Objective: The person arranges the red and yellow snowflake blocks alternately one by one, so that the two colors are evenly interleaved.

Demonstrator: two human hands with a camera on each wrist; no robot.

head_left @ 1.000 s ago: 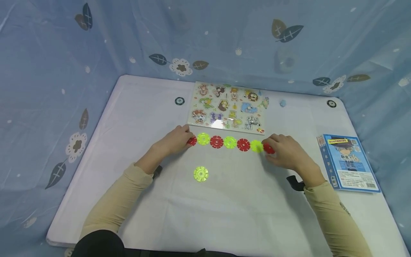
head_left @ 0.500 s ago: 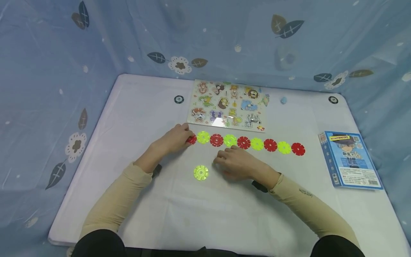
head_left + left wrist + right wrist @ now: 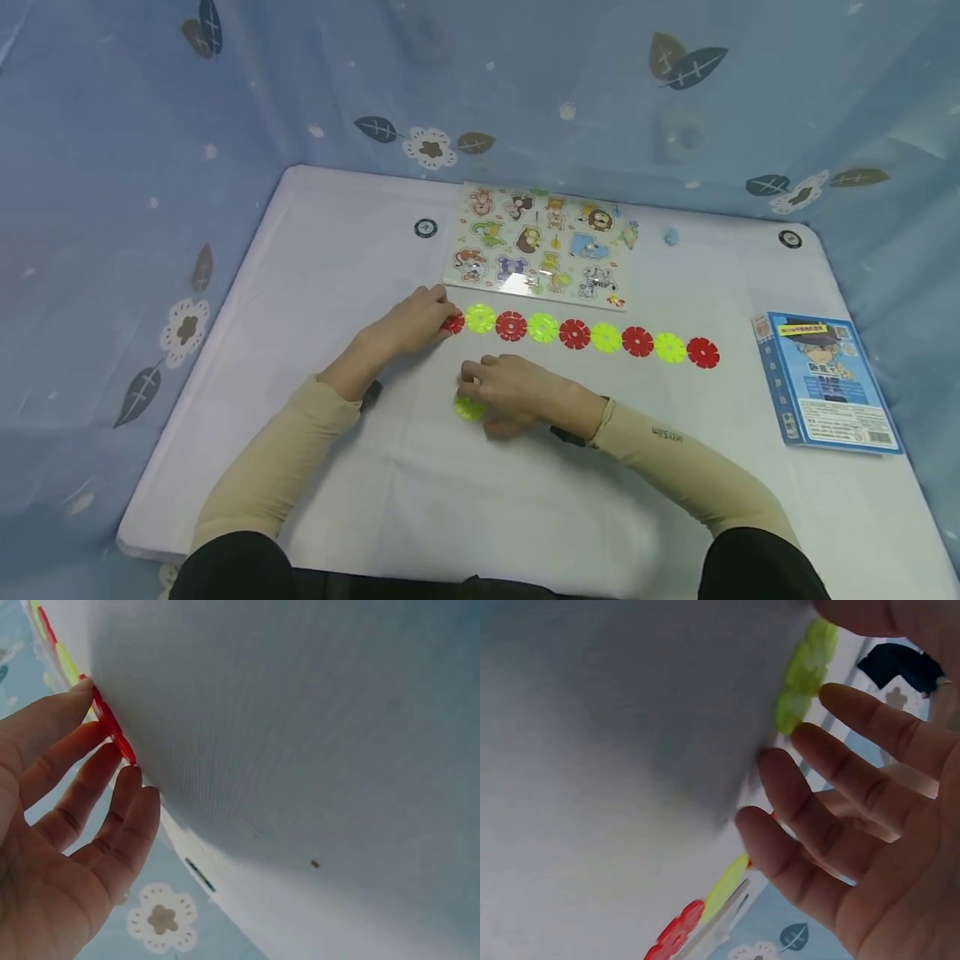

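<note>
A row of red and yellow-green notched plastic discs (image 3: 574,334) runs left to right across the white table. At its left end my left hand (image 3: 416,321) pinches a red disc (image 3: 112,724) by its edge between thumb and fingers. Nearer the person, a separate yellow-green disc (image 3: 468,408) lies partly covered by my right hand (image 3: 517,387). In the right wrist view the thumb and fingers are spread around this yellow-green disc (image 3: 806,675), fingertips right beside its edge and not closed on it.
Behind the row lies an animal picture puzzle board (image 3: 536,246). A blue box (image 3: 832,383) is at the right side. Small round black markers (image 3: 425,228) and a little blue piece (image 3: 671,237) lie toward the back. A blue patterned curtain (image 3: 525,83) surrounds the table.
My right hand has left the right part of the row, moving left and toward the person, to the separate yellow-green disc. The left hand stays at the row's left end.
</note>
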